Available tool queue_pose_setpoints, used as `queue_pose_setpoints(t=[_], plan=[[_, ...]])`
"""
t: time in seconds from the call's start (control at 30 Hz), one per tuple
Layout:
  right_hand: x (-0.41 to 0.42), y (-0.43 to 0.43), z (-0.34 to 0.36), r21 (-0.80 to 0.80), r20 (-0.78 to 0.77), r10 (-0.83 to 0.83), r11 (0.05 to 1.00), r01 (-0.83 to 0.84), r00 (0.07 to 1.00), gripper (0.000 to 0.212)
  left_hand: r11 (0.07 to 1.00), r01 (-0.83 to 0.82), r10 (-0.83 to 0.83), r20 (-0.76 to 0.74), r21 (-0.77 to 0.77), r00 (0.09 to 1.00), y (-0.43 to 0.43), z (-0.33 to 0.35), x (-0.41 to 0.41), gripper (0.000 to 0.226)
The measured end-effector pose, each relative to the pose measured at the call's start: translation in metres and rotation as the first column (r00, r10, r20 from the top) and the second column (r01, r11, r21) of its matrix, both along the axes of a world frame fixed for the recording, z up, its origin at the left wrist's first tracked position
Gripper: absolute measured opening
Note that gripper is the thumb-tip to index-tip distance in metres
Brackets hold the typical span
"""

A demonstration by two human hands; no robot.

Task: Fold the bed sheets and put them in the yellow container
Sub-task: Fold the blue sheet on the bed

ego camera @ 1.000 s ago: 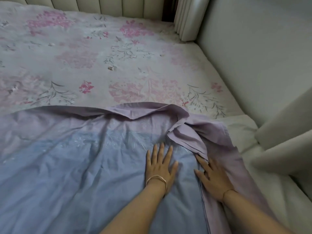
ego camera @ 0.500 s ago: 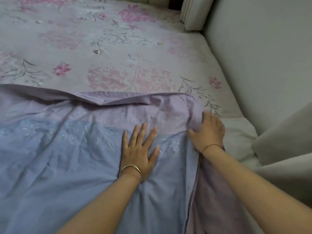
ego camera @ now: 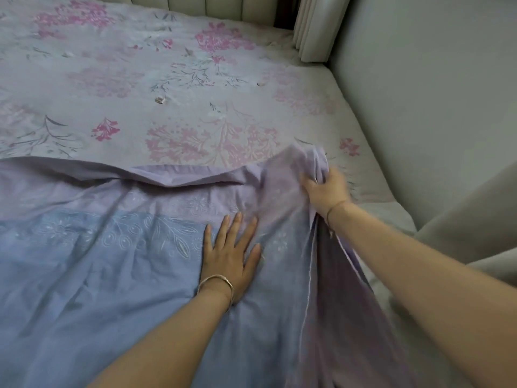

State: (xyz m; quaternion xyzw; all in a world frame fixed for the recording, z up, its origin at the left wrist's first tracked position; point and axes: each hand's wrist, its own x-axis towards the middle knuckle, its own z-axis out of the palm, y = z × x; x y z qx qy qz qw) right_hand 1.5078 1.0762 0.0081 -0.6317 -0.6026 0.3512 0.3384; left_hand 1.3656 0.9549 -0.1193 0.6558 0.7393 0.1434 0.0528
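A blue and lilac bed sheet (ego camera: 98, 275) with white embroidery lies spread over the near half of the bed. My left hand (ego camera: 230, 256) lies flat on it with straight, spread fingers, pressing the cloth down. To its right, my right hand (ego camera: 326, 189) grips the sheet's bunched far right corner and holds it lifted off the bed. No yellow container is in view.
Beneath the sheet lies a pale floral mattress cover (ego camera: 167, 93) with pink blossoms, reaching to a padded headboard (ego camera: 223, 7). A padded side wall (ego camera: 419, 107) borders the bed on the right. Grey fabric (ego camera: 461, 233) hangs at the near right.
My right hand moved from the sheet's right edge forward to its far corner, closed round the cloth and lifted it. The crumpled fold there is pulled out. My left hand stays flat.
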Motion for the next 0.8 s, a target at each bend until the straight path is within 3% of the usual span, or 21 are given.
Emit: queue_pose_setpoints(t=[0.07,0.13,0.2,0.27,0.33,0.53,0.63,0.73,0.77,0.8], plan=[[0.006,0.015,0.036,0.189,-0.104,0.052,0.982,-0.032,0.993,0.034,0.998,-0.012,0.003,0.133,0.064,0.991,0.013,0.027,0.002,0.066],[0.024,0.032,0.060,0.222,-0.149,-0.004,0.974,0.037,0.989,0.033,0.988,0.015,-0.046,0.200,0.155,0.979,0.031,0.055,0.005,0.062],[0.046,0.046,0.060,0.116,-0.074,-0.062,0.991,0.070,0.995,0.031,0.987,0.043,-0.066,0.149,0.156,0.987,0.047,0.070,0.011,0.064],[0.061,0.051,0.032,-0.060,0.056,-0.091,0.994,0.094,0.994,0.043,0.996,0.054,-0.060,0.082,0.076,0.995,0.049,0.055,0.020,0.073],[0.073,0.047,-0.008,-0.188,0.092,-0.109,0.974,0.125,0.990,0.050,0.996,0.088,-0.087,0.009,-0.024,0.996,0.044,0.023,0.029,0.080],[0.089,0.048,-0.078,-0.151,-0.014,-0.189,0.971,0.184,0.982,0.055,0.995,0.089,-0.086,-0.077,0.040,0.993,0.048,-0.011,0.030,0.068],[0.083,0.054,-0.065,0.051,0.179,-0.281,0.960,0.277,0.943,0.066,0.994,0.100,-0.098,-0.051,0.036,0.994,0.048,-0.013,0.029,0.067],[0.081,0.039,-0.036,0.354,0.336,-0.298,0.919,0.173,0.894,0.040,0.995,0.094,-0.092,-0.057,0.029,0.994,0.049,-0.012,0.029,0.067],[0.083,0.030,-0.029,0.317,0.390,-0.259,0.939,0.135,0.884,0.031,0.995,0.091,-0.089,-0.060,0.032,0.994,0.050,-0.012,0.028,0.067],[0.084,0.023,-0.025,0.194,0.521,-0.187,0.976,0.098,0.833,0.035,0.995,0.087,-0.084,-0.066,0.038,0.994,0.051,-0.011,0.027,0.067]])
